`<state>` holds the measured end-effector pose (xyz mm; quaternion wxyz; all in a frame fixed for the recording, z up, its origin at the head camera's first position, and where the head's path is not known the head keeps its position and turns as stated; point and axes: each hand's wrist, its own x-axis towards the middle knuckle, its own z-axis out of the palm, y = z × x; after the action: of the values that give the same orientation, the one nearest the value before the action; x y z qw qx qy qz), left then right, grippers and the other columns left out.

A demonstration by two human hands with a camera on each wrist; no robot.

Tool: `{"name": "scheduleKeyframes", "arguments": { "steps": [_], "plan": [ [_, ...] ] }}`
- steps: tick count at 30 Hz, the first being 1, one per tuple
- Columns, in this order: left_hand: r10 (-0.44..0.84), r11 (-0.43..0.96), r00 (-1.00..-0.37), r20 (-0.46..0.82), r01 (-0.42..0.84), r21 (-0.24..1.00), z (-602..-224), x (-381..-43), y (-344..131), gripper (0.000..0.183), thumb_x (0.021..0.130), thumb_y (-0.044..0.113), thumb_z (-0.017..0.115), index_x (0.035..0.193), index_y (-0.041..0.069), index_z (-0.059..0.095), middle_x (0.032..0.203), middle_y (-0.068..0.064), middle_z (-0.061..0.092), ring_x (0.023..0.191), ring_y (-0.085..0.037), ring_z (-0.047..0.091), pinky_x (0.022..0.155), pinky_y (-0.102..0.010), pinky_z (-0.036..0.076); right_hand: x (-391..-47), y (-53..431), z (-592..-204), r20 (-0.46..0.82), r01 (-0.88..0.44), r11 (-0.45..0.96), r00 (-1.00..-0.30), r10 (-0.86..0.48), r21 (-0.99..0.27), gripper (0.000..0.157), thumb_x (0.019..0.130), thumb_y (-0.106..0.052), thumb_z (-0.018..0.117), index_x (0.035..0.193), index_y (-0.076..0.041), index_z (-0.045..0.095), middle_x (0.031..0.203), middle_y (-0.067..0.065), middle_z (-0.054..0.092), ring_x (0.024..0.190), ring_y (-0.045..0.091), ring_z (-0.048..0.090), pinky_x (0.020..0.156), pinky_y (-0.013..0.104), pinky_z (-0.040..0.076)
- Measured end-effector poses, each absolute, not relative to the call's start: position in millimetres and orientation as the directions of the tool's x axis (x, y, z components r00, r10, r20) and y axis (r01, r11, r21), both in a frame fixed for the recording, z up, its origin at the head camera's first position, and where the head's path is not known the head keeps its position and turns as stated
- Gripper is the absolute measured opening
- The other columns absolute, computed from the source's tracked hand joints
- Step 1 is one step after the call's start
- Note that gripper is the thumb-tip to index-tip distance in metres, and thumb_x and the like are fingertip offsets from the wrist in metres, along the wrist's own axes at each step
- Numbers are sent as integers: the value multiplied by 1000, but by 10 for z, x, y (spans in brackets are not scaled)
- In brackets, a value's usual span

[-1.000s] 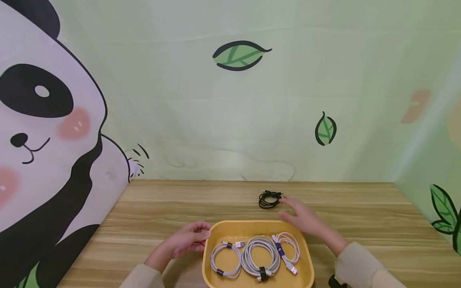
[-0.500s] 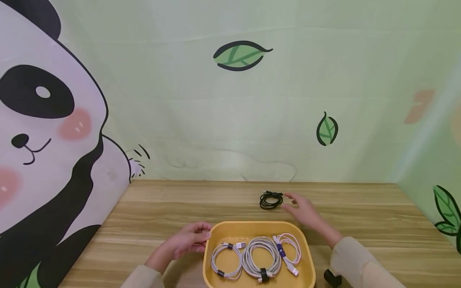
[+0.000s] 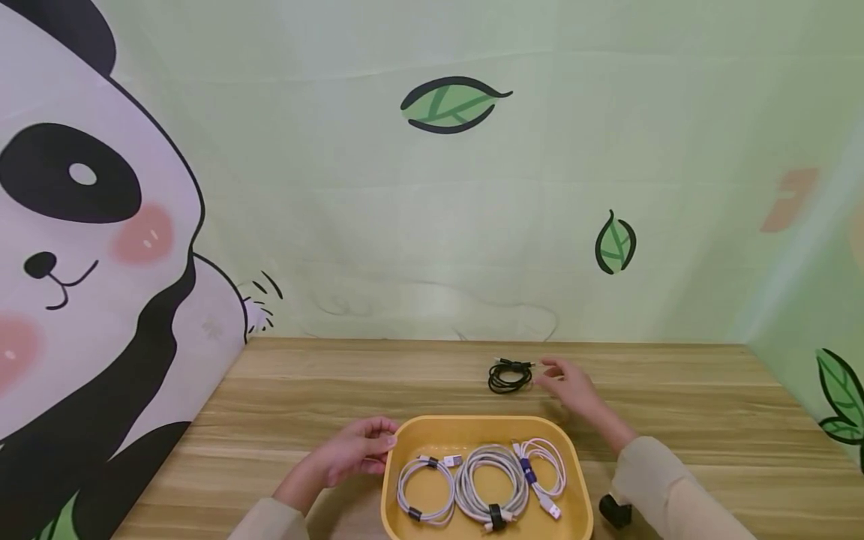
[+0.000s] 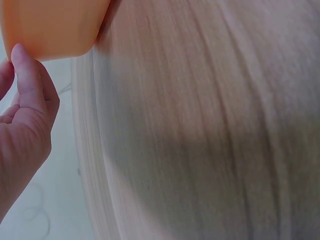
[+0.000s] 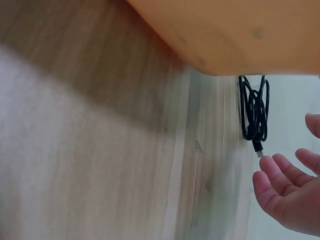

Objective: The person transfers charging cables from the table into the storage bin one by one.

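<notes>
My left hand (image 3: 354, 450) pinches the left rear corner of a yellow tray (image 3: 482, 421); in the left wrist view, its thumb and fingers meet at the rim. Three coiled cables lie in the tray: a white USB cable (image 3: 401, 491) with black ties, a thicker grey cable (image 3: 463, 487) with a black strap, and a pale pink USB cable (image 3: 549, 505) with a dark blue tie. Behind the tray, a bundled black cable (image 3: 516, 366) lies on the table. Just right of it is my right hand (image 3: 572, 386), fingers loosely bent and holding nothing. The right wrist view shows the fingertips close to its metal plug (image 5: 259, 153).
A wooden table (image 3: 324, 375) runs back to a green printed cloth (image 3: 337, 187) with a panda and leaves. Beside my right sleeve (image 3: 675, 484) is a small black object (image 3: 616, 511). The tray's front edge is cut off in the head view.
My right hand has drawn a little to the right, from overlapping the black cable's right edge to beside it. The left hand keeps its grip on the tray.
</notes>
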<state>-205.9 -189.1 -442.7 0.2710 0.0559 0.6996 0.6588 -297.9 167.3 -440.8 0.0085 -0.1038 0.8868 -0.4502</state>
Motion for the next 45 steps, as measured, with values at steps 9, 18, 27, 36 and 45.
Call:
{"name": "scheduleKeyframes", "arguments": {
  "steps": [9, 18, 27, 36, 45],
  "plan": [
    [436, 128, -845, -311, -284, 950, -4423, -2063, -1896, 36, 88, 16, 51, 115, -5, 42, 82, 0, 53, 71, -9, 51, 59, -18, 48, -3072, 1699, -4469, -49, -40, 478, -984, -172, -877, 49, 89, -18, 50, 128, 8, 35, 112, 29, 50, 88, 31, 57, 62, 33, 48],
    [431, 131, -847, -310, -282, 951, -4441, -2066, -1906, 36, 88, 17, 52, 115, -4, 43, 82, -1, 52, 71, -10, 51, 60, -19, 47, -3140, 1663, -4517, -133, 51, 420, -977, -168, -906, 53, 88, -22, 51, 128, 7, 33, 112, 28, 51, 90, 31, 58, 64, 33, 49],
    [431, 136, -848, -308, -277, 951, -4442, -2066, -1907, 38, 88, 18, 52, 116, -5, 42, 82, -1, 53, 71, -10, 51, 60, -19, 47, -3229, 1641, -4572, -189, 111, 388, -968, -167, -915, 55, 89, -23, 50, 130, 7, 29, 111, 26, 51, 80, 20, 58, 63, 29, 47],
    [429, 134, -849, -308, -277, 951, -4423, -2056, -1904, 37, 88, 18, 52, 115, -5, 43, 81, -1, 53, 71, -10, 51, 60, -19, 47, -3283, 1617, -4568, -207, 120, 415, -963, -172, -902, 54, 89, -23, 49, 129, 7, 30, 111, 26, 53, 77, 18, 57, 61, 28, 47],
    [434, 132, -847, -308, -279, 951, -4420, -2051, -1907, 37, 88, 17, 51, 116, -6, 42, 82, -1, 53, 72, -10, 51, 60, -19, 47, -3336, 1600, -4571, -222, 114, 446, -954, -199, -888, 54, 89, -24, 49, 129, 7, 30, 111, 29, 52, 73, 17, 57, 57, 27, 46]
  ]
}}
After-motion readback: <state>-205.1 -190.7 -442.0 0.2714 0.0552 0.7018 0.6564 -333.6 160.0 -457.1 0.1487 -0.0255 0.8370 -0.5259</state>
